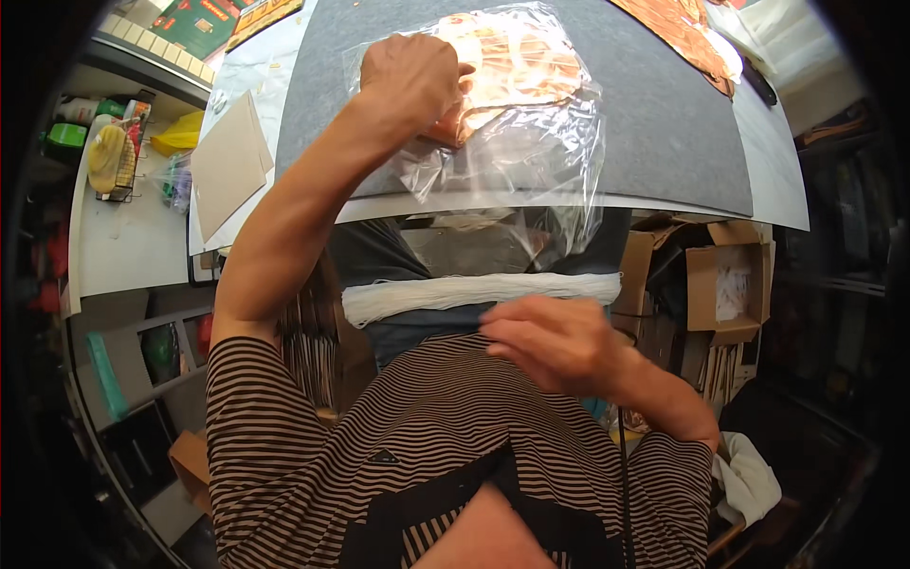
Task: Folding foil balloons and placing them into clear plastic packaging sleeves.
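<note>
I'm seeing one glossy copper-coloured bundle [526, 71], one clear bag [550, 142]. Left hand [412, 74] is curling, grip unclear; right hand [561, 346] is hovering, fingers loosely apart.

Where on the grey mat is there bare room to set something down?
Widest: the right of the grey mat, between the clear bag and the mat's right edge, below the copper-coloured foil. Left of the left hand, a narrower strip runs along the mat's left edge. Bag, hand and shiny piece crowd the upper middle.

red-and-green package [197, 30]: pale lettering, partly legible | yellow-brown packet [264, 19]: dark print, unclear | striped shirt [455, 379]: triangular badge [384, 457], print too small
</note>
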Tool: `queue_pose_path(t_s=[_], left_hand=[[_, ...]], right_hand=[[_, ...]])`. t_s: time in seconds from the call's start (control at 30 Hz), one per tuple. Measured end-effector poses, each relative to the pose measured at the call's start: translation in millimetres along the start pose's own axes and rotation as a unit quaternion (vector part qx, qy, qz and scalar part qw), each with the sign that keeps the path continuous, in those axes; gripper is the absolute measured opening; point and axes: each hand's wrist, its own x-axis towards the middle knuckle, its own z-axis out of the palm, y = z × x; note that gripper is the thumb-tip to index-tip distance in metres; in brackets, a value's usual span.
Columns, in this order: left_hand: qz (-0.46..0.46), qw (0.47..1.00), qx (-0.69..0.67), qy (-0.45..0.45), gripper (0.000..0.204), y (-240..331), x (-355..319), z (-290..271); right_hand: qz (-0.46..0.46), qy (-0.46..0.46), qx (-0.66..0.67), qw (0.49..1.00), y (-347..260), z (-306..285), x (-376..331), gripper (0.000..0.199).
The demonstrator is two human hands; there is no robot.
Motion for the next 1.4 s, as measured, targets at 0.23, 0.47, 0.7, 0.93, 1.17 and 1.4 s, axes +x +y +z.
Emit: queue_pose_path(t_s=[0.23,0.47,0.7,0.93,1.17,1.4], left_hand=[[0.087,0.984,-0.054,0.149,0.054,22,-54,-20],[0.304,0.929,-0.209,0.038,0.079,53,-120,-18],[0.264,0.949,-0.169,0.034,0.032,58,-128,-16],[0.214,0.934,-0.285,0.03,0.029,49,-114,-13],[0.199,0.871,-0.445,-0.055,0.029,40,-101,-8],[0.087,0.8,-0.579,-0.132,0.024,23,-92,-6]], right_hand=[[0.187,0.153,0.039,0.97,24,21,-5,0.032],[0.355,0.249,0.264,0.862,22,6,-9,0.016],[0.374,0.247,0.209,0.869,18,1,-15,0.013],[-0.035,0.329,-0.143,0.933,-29,-12,-8,0.011],[0.038,0.217,-0.257,0.941,38,4,1,0.03],[0.004,0.294,-0.281,0.914,32,-3,6,0.033]])
